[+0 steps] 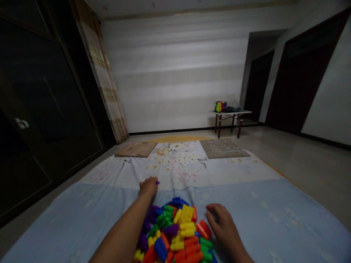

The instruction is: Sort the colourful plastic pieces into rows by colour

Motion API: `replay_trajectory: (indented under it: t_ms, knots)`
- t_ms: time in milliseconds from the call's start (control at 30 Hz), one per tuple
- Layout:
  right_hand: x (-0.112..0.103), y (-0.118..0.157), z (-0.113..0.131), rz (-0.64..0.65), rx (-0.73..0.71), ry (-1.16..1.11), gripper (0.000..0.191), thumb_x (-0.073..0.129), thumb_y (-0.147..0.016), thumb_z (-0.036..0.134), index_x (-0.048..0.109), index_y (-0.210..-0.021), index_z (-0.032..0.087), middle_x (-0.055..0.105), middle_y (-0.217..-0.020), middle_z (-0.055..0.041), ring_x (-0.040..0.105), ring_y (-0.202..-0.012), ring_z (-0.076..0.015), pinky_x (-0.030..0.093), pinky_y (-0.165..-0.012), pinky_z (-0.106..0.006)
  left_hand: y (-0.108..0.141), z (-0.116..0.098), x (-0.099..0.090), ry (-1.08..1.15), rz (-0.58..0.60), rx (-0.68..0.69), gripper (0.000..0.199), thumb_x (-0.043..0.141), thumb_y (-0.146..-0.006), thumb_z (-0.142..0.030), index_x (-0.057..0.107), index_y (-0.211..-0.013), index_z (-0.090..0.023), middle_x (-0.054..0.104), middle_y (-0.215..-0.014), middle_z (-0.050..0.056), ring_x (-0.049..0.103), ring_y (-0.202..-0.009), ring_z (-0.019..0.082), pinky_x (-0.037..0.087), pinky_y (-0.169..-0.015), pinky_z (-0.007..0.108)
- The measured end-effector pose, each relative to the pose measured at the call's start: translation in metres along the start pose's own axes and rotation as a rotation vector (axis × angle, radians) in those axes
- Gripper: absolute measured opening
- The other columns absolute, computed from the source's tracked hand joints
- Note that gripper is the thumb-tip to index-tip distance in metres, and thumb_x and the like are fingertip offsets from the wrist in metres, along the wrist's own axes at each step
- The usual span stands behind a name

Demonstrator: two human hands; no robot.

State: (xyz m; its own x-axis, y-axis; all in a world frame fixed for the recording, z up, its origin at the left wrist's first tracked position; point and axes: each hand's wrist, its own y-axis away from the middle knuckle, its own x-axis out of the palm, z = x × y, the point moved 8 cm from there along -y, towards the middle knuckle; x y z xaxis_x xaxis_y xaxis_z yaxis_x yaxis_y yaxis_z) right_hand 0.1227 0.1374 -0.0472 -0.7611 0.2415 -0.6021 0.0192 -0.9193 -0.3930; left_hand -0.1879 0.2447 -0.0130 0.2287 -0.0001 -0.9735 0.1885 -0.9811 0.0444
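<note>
A pile of colourful plastic building blocks, in red, yellow, green, blue and purple, lies on the cloth right in front of me. My left hand reaches past the pile's far left side, over the cloth. Its fingers are closed on a purple block, of which only a small end shows. To the right of the pile, my right hand rests low over the cloth, fingers loosely bent and apart, with nothing visible in it. An orange-red block at the pile's right edge lies closest to that hand.
A flowered white and blue cloth covers the low table. At its far end lie a brown board on the left and a grey patterned board on the right. Beyond stands a small table bearing a colourful bag.
</note>
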Motion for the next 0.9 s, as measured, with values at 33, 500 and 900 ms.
replay_trajectory:
  t_ms: [33, 500, 900]
  knots:
    - [0.0, 0.0, 0.001, 0.001, -0.002, 0.0, 0.022, 0.048, -0.079, 0.032, 0.064, -0.09, 0.021, 0.065, -0.092, -0.0056, 0.059, -0.089, -0.0199, 0.045, -0.08, -0.033, 0.002, -0.001, 0.002, -0.002, 0.009, 0.017, 0.038, 0.05, -0.082, -0.038, 0.051, -0.114, -0.017, 0.052, -0.121, 0.008, 0.048, -0.112, 0.023, 0.036, -0.095, 0.05]
    - [0.004, -0.001, 0.001, 0.077, -0.022, -0.007, 0.027, 0.046, -0.079, 0.036, 0.064, -0.091, 0.02, 0.065, -0.093, -0.0073, 0.059, -0.09, -0.0219, 0.045, -0.083, -0.038, 0.165, -0.035, -0.018, 0.28, 0.331, 0.428, 0.044, 0.031, -0.084, -0.047, 0.063, -0.1, -0.023, 0.067, -0.098, 0.0, 0.06, -0.087, 0.015, 0.045, -0.078, 0.024]
    - [0.024, 0.018, 0.052, 0.332, -0.116, -0.238, 0.055, 0.041, -0.083, 0.052, 0.052, -0.122, 0.014, 0.045, -0.133, -0.0125, 0.04, -0.123, -0.0215, 0.029, -0.106, -0.037, 0.193, 0.104, -0.02, 0.313, -0.19, -0.064, 0.061, 0.02, -0.085, -0.048, 0.046, -0.125, -0.01, 0.049, -0.132, 0.011, 0.042, -0.124, 0.018, 0.026, -0.107, 0.035]
